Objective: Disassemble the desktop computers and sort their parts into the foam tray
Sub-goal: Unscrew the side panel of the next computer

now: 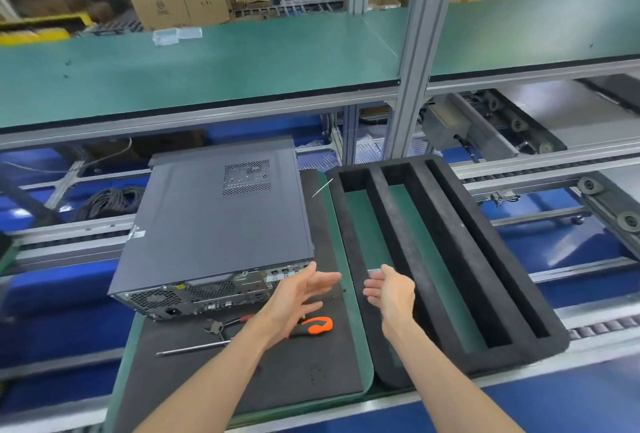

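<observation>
Both hands bare and loose-fingered — left hand (300, 297), right hand (388, 288) — with the desktop computer (218, 221) seemingly closed, so opening its case likely comes first — foam tray (450, 252) waits right.

You see brown boxes (180, 6) far back | a long green shelf (207, 61) | black cables (107, 202) down left.

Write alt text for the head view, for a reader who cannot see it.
Two bare, open hands, the left hand and right hand, hover empty above a workbench between a closed grey desktop computer and an empty black foam tray. A screwdriver with an orange handle and pliers lie beneath the left forearm.
</observation>
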### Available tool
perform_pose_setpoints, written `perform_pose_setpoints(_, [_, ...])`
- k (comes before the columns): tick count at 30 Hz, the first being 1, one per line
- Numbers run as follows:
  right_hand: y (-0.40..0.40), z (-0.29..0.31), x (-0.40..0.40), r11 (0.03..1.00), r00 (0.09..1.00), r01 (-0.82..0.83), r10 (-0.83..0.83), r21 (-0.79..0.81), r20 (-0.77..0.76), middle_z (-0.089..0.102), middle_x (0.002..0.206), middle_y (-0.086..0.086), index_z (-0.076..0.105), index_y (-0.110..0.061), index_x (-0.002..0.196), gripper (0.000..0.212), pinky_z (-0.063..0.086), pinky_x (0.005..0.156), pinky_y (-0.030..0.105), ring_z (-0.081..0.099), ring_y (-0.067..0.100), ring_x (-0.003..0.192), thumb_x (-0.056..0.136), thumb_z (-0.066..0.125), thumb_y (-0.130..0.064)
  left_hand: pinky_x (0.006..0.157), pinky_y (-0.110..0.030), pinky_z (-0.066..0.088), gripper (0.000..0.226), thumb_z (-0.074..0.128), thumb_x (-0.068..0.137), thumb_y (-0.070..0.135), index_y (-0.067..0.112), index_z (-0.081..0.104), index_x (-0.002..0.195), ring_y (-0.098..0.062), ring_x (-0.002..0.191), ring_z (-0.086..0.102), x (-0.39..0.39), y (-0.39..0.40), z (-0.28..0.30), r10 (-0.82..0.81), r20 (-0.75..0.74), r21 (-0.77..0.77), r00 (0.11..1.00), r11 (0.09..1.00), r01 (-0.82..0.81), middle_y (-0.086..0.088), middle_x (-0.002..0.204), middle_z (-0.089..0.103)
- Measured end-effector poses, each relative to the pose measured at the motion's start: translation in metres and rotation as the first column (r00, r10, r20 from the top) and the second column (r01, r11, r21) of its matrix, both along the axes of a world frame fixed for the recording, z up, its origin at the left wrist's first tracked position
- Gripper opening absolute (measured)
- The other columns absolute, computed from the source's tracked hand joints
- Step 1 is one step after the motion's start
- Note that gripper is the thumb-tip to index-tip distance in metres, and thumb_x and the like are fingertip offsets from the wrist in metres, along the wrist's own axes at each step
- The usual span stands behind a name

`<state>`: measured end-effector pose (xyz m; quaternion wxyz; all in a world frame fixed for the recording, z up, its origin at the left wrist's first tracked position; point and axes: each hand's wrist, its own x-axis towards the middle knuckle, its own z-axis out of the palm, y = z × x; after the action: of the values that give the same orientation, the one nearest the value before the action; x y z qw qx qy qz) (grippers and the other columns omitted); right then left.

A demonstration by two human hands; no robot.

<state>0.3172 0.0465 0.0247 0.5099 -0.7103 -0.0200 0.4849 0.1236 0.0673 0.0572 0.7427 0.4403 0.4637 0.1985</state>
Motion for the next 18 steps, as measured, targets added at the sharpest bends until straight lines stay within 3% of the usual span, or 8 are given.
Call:
perform_pose_setpoints(5, [0.006,0.029,-0.051,0.983,0.980,-0.161,0.148,0.087,0.136,0.063,0.052,0.007,0.067,0.000,0.073,0.036,0.041,0.046,0.027,0.053,0.017,0.042,0.095,0.055,-0.025,0.097,-0.041,0.051,0.065,0.037,0.101,0.059,0.010,0.079,0.106,-0.023,0.110,0.070,-0.042,-0.002,0.005,0.194,-0.029,-0.075,0.981,0.978,-0.196,-0.008,0.117,0.074])
perform_pose_setpoints(8, [-0.002,0.045,-0.091,0.948,0.939,-0.285,0.248,0.139,0.237,0.062,0.049,0.010,0.065,-0.001,0.062,0.043,0.043,0.041,0.025,0.051,0.018,0.037,0.094,0.058,-0.027,0.085,-0.041,0.056,0.073,0.050,0.091,0.069,0.001,0.077,0.099,-0.026,0.097,0.075,-0.070,-0.007,0.010,0.402,-0.097,-0.120,0.910,0.903,-0.412,-0.014,0.105,0.076])
perform_pose_setpoints(10, [-0.008,0.053,-0.119,0.921,0.920,-0.354,0.312,0.164,0.236,0.064,0.050,0.012,0.066,-0.001,0.062,0.039,0.043,0.042,0.027,0.051,0.018,0.037,0.091,0.062,-0.027,0.073,-0.038,0.058,0.067,0.063,0.086,0.065,0.000,0.073,0.098,-0.027,0.087,0.076,-0.084,-0.012,0.013,0.626,-0.141,-0.130,0.767,0.757,-0.641,-0.014,0.096,0.077])
perform_pose_setpoints(11, [-0.009,0.055,-0.133,0.911,0.919,-0.374,0.338,0.172,0.205,0.065,0.052,0.012,0.068,0.000,0.067,0.035,0.044,0.042,0.026,0.052,0.017,0.038,0.089,0.065,-0.026,0.068,-0.036,0.058,0.059,0.070,0.084,0.059,0.002,0.070,0.097,-0.027,0.083,0.076,-0.089,-0.013,0.014,0.748,-0.145,-0.136,0.647,0.633,-0.762,-0.014,0.093,0.077])
perform_pose_setpoints(13, [-0.007,0.058,-0.159,0.905,0.922,-0.386,0.383,0.181,0.053,0.069,0.060,0.009,0.071,0.000,0.084,0.026,0.043,0.042,0.024,0.056,0.015,0.045,0.088,0.070,-0.025,0.064,-0.032,0.058,0.046,0.079,0.083,0.044,0.003,0.068,0.098,-0.024,0.081,0.072,-0.100,-0.011,0.019,0.907,-0.105,-0.182,0.407,0.385,-0.905,-0.013,0.096,0.073])
perform_pose_setpoints(14, [-0.004,0.060,-0.171,0.903,0.915,-0.384,0.400,0.192,-0.050,0.071,0.066,0.008,0.071,0.000,0.092,0.027,0.042,0.045,0.023,0.058,0.015,0.051,0.088,0.071,-0.026,0.066,-0.031,0.057,0.042,0.081,0.083,0.038,0.003,0.067,0.099,-0.022,0.083,0.070,-0.104,-0.008,0.023,0.939,-0.072,-0.225,0.337,0.314,-0.923,-0.013,0.099,0.071])
perform_pose_setpoints(16, [0.002,0.063,-0.192,0.905,0.886,-0.370,0.411,0.209,-0.214,0.074,0.075,0.006,0.071,-0.002,0.100,0.030,0.041,0.053,0.024,0.059,0.014,0.060,0.089,0.072,-0.030,0.068,-0.031,0.057,0.036,0.082,0.082,0.030,0.002,0.065,0.098,-0.021,0.084,0.068,-0.108,-0.004,0.030,0.958,-0.023,-0.313,0.286,0.265,-0.912,-0.014,0.100,0.069])
perform_pose_setpoints(18, [0.008,0.062,-0.209,0.919,0.878,-0.346,0.388,0.189,-0.279,0.075,0.076,0.002,0.072,-0.007,0.097,0.029,0.041,0.057,0.026,0.058,0.013,0.061,0.089,0.072,-0.035,0.068,-0.033,0.057,0.031,0.085,0.080,0.022,0.003,0.063,0.093,-0.022,0.082,0.069,-0.107,-0.001,0.035,0.963,-0.004,-0.357,0.270,0.251,-0.900,-0.014,0.096,0.069])
